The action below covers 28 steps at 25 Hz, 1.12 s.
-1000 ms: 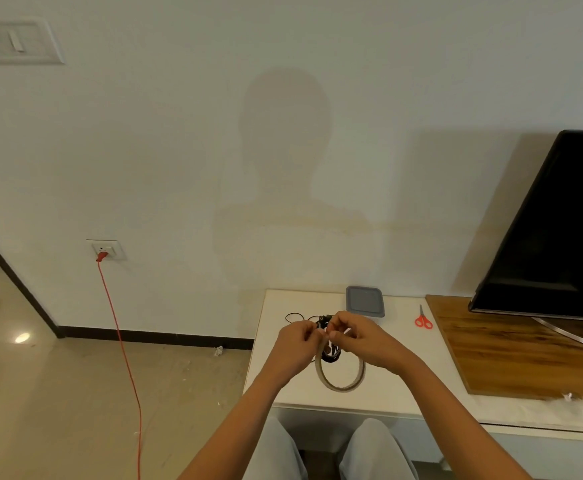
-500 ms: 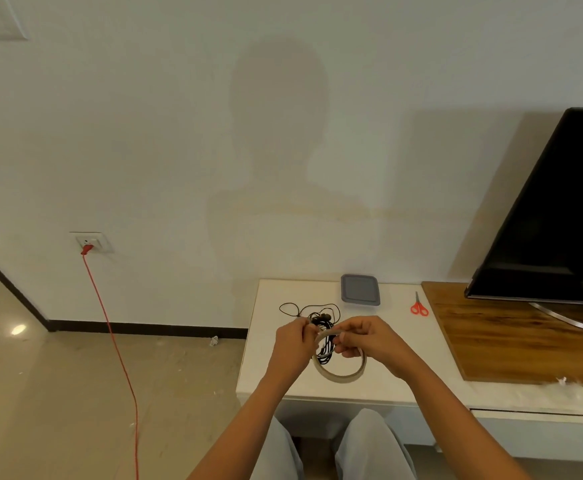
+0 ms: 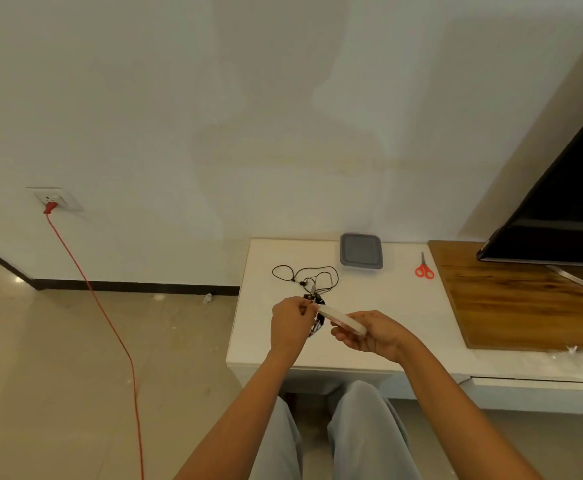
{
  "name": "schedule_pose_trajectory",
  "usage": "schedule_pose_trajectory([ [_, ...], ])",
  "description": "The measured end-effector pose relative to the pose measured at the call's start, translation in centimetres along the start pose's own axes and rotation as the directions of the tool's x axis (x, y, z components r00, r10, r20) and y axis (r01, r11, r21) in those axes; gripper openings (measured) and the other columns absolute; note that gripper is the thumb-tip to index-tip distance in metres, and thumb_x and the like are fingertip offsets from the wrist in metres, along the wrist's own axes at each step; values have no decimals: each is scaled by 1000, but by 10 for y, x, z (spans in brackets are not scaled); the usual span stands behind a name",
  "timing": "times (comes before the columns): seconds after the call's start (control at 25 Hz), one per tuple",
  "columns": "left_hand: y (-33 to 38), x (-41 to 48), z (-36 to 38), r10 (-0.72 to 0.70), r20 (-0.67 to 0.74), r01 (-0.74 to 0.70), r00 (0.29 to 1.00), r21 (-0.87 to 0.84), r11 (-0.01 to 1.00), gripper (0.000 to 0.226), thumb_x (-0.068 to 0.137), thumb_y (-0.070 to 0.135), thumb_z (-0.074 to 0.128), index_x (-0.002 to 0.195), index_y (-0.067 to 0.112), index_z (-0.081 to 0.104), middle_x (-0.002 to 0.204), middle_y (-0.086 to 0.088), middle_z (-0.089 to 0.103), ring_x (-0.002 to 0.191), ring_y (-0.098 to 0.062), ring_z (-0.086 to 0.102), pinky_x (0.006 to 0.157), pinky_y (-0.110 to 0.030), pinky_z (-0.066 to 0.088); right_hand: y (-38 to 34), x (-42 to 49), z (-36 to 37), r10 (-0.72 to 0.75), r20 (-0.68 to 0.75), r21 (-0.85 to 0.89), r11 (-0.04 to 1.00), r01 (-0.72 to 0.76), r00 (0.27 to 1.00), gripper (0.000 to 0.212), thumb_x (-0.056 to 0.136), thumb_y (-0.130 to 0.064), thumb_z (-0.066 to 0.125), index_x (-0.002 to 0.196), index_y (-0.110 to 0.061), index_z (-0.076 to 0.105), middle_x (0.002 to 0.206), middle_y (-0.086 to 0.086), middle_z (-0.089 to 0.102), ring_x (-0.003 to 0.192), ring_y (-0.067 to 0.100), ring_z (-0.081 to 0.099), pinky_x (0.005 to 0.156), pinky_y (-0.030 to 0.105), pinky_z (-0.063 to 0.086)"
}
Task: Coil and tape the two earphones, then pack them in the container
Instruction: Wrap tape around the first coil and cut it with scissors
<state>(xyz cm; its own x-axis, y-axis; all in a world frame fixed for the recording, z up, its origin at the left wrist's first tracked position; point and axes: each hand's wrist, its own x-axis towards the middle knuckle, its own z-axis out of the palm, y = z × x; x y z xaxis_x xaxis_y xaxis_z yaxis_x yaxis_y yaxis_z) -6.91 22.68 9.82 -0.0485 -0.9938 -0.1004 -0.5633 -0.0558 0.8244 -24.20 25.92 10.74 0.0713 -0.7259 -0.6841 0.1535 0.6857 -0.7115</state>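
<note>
My right hand [image 3: 369, 332] grips a beige tape roll [image 3: 343, 322], held nearly edge-on above the white table [image 3: 404, 317]. My left hand [image 3: 292, 323] pinches the roll's left end together with a coiled black earphone [image 3: 318, 327] that hangs between the hands. A second black earphone [image 3: 304, 275] lies loose and uncoiled on the table just behind my hands. The grey lidded container [image 3: 361, 251] sits closed at the table's back edge.
Red scissors [image 3: 424, 268] lie right of the container. A wooden board [image 3: 525, 306] with a dark TV [image 3: 567, 216] on it fills the right side. A red cable [image 3: 110, 323] runs from a wall socket [image 3: 54, 199] down across the floor. My knees are under the table's front edge.
The view has tilted down. My right hand has turned the tape roll from facing me to nearly edge-on and moved a little right; my left hand still pinches at the roll and coil.
</note>
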Motion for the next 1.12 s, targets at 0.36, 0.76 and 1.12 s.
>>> schedule_pose_trajectory([
  [0.36,-50,62,70,-31,-110,71,993,384,921,28,100,31,45,101,12,65,90,-5,70,78,-22,63,59,-26,33,43,94,-42,-24,-314,-180,983,-35,949,22,82,-3,68,104,-9,71,94,3,67,83,14,57,79,30,51],
  [0.76,-87,104,107,-19,-54,39,998,397,917,28,99,34,47,106,14,66,92,-2,71,81,-21,65,59,-26,34,75,150,-59,-347,-443,-426,893,146,827,25,76,-1,73,99,-11,70,77,2,65,71,9,58,66,12,43],
  [1.12,-97,116,123,64,77,-93,995,457,885,29,96,37,51,109,17,67,94,-3,72,82,-22,67,59,-25,38,39,185,-134,-361,-617,-520,854,-17,699,28,83,-23,70,104,-6,64,106,13,66,100,28,62,83,28,44],
])
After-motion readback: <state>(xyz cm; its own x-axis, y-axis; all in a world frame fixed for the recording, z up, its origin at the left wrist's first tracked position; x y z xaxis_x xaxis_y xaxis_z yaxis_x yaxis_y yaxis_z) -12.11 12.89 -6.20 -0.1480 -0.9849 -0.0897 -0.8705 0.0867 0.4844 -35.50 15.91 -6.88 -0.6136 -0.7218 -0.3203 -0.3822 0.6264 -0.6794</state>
